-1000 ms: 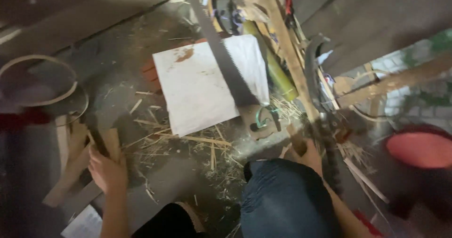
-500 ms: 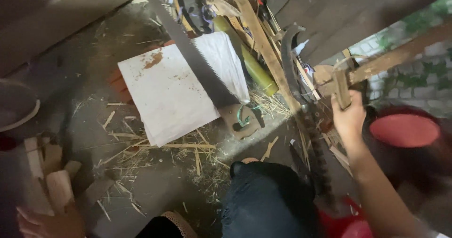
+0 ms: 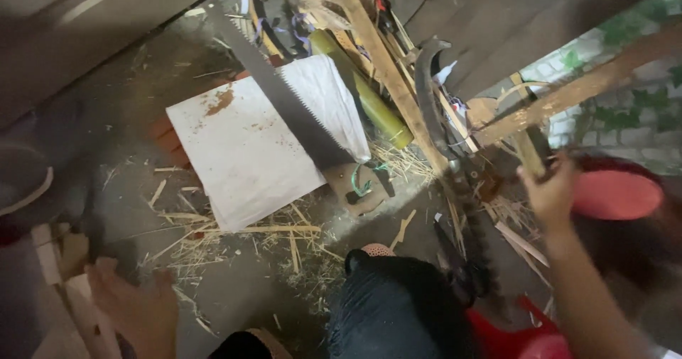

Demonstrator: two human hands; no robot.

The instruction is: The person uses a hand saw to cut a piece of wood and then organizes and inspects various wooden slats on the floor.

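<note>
Floor [image 3: 234,288]: concrete, strewn with straw. Right hand [image 3: 550,192] clenched around wooden handle [image 3: 529,153]; firm grip advised. Left hand [image 3: 135,306] released, beside wood blocks [image 3: 60,259].

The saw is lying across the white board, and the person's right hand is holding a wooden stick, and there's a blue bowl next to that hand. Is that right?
Almost. The bowl beside the right hand is red, not blue; the head view shows it. The saw does lie across the white board, and the right hand is gripping a wooden stick.
</note>
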